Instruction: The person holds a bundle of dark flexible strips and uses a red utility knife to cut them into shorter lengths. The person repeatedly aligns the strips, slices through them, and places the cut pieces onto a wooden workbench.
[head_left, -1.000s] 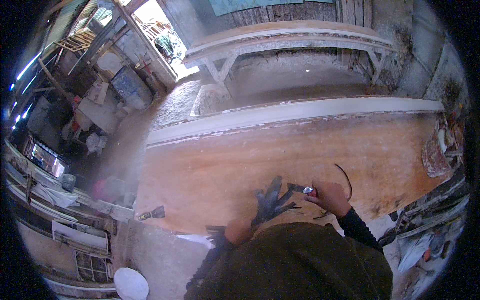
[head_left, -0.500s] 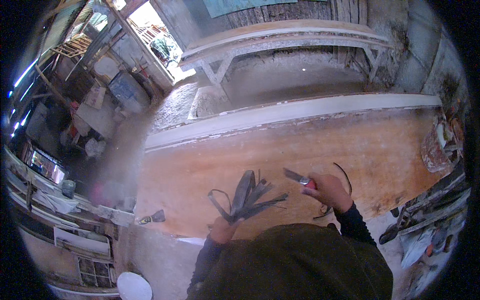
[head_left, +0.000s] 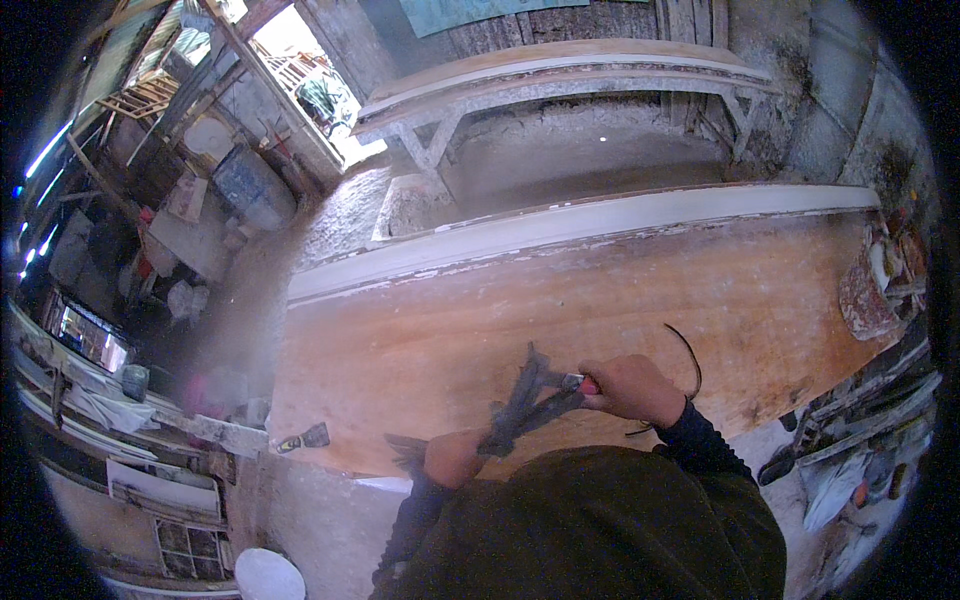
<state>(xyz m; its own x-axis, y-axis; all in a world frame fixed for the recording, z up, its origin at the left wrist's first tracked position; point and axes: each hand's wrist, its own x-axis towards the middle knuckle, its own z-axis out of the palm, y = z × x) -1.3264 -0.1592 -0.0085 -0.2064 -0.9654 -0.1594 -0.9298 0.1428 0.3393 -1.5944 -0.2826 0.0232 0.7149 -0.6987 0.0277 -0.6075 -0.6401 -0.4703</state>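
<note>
From the head view, the left hand (head_left: 455, 458) is clamped on dark strips (head_left: 518, 405) over the table's (head_left: 380, 360) near side. Apart from it, the right hand (head_left: 642, 388) grips a red-handled tool (head_left: 589, 385), its end at the strips. Probably best: hold them firmly, keeping the tool's end off the left hand.

This looks like a rough workshop, probably for woodwork or finishing: a long desk (head_left: 420, 350) with a stained wooden top and flaking white edge carries a scraper (head_left: 316, 435) and a crusted bucket (head_left: 866, 300). Beyond stands a trestle bench (head_left: 570, 75); along the left are a blue barrel (head_left: 252, 188), stacked boards (head_left: 165, 487) and corrugated sheeting (head_left: 125, 62), above a worn, dusty-looking floor (head_left: 325, 520).
</note>
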